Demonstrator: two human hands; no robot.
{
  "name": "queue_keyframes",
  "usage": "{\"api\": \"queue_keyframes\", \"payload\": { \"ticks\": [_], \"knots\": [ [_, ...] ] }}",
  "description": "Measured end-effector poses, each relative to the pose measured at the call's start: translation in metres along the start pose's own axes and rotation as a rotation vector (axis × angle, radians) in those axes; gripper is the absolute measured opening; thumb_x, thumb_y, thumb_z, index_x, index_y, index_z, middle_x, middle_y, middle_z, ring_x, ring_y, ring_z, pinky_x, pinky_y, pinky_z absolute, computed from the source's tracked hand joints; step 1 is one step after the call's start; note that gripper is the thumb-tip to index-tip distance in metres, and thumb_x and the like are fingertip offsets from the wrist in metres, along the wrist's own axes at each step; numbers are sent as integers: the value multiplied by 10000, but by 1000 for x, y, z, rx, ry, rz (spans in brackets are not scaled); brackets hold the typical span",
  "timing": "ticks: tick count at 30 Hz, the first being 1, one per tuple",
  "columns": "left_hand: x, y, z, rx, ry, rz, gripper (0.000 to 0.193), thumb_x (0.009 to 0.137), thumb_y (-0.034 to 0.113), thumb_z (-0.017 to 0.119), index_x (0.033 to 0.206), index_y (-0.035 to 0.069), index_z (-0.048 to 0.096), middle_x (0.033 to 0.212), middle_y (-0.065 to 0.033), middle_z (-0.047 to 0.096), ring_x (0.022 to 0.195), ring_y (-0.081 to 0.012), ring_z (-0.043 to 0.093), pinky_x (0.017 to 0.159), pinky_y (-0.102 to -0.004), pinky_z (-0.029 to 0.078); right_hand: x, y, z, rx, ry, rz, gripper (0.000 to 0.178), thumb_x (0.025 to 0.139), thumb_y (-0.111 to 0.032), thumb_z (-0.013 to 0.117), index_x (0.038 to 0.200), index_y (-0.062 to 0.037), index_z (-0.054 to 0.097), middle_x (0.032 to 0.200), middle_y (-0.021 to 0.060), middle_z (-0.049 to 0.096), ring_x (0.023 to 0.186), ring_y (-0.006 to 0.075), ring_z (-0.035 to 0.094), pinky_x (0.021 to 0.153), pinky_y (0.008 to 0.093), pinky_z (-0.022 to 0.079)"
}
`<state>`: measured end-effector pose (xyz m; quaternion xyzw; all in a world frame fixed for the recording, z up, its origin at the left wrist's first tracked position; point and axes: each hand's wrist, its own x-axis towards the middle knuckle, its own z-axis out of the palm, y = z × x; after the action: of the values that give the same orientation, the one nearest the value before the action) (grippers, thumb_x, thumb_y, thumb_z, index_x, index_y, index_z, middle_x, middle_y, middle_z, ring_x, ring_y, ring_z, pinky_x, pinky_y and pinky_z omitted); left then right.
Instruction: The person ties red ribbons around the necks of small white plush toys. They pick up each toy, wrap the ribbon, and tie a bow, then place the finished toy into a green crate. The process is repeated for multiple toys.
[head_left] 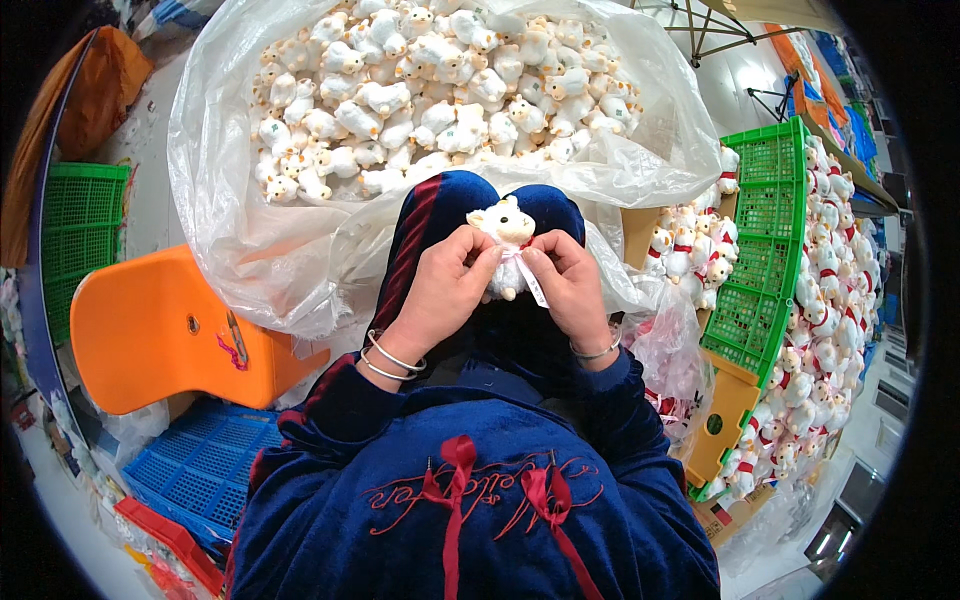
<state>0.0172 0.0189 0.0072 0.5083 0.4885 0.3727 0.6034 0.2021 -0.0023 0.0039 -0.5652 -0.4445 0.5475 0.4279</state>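
A small white plush animal toy (pixel 508 222) with pale ears stands upright at my knees, facing me. A thin pale ribbon (pixel 531 280) crosses its neck and one tail hangs down its front; a bit of red shows at the neck's right side. My left hand (pixel 452 283) is closed in a pinch on the ribbon at the left of the toy's neck. On the other side, my right hand (pixel 568 287) pinches the ribbon between thumb and forefinger. The fingertips hide part of the neck.
A large clear plastic bag (pixel 225 215) full of white plush toys lies open ahead. At right, toys with red neck ribbons fill an area beside a green crate (pixel 757 250). An orange chair (pixel 150 330) and blue crate (pixel 205 462) stand at left. Red ribbons (pixel 458 490) hang on my chest.
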Motion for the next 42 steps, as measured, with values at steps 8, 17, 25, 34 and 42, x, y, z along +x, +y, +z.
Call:
{"api": "queue_keyframes", "payload": {
  "ticks": [8,17,25,34,42],
  "knots": [
    [-1,-2,-14,3,-118,-129,161,990,161,650,947,6,661,835,-9,680,755,-53,599,676,-233,496,-3,-8,-3,44,-43,130,143,985,-155,682,947,-20,654,804,-23,639,677,32,545,591,199,446],
    [0,1,-10,-76,-118,-188,191,967,197,709,915,15,679,805,8,669,705,-48,590,630,-214,478,-1,-7,3,-12,7,133,165,954,-155,724,904,-8,669,806,-14,656,718,31,567,619,198,473],
    [-2,-10,-13,-74,-143,-135,154,978,171,683,955,21,659,827,19,647,729,-42,575,644,-214,475,-7,-8,2,-75,7,63,193,984,-165,684,889,4,690,749,-24,645,656,25,540,565,207,435],
    [-2,-11,-15,-190,-188,-199,160,961,160,695,959,5,654,817,2,651,708,-52,586,636,-216,481,-6,-6,-5,-12,-42,108,229,1028,-193,618,940,1,700,747,-23,641,645,33,541,561,205,432],
    [-5,0,-13,-26,-163,-279,184,922,178,756,905,11,681,816,2,681,684,-42,593,629,-200,484,-6,-9,-2,-96,-49,86,205,1021,-192,632,979,2,683,804,-20,646,701,38,551,605,206,443]
  ]
}}
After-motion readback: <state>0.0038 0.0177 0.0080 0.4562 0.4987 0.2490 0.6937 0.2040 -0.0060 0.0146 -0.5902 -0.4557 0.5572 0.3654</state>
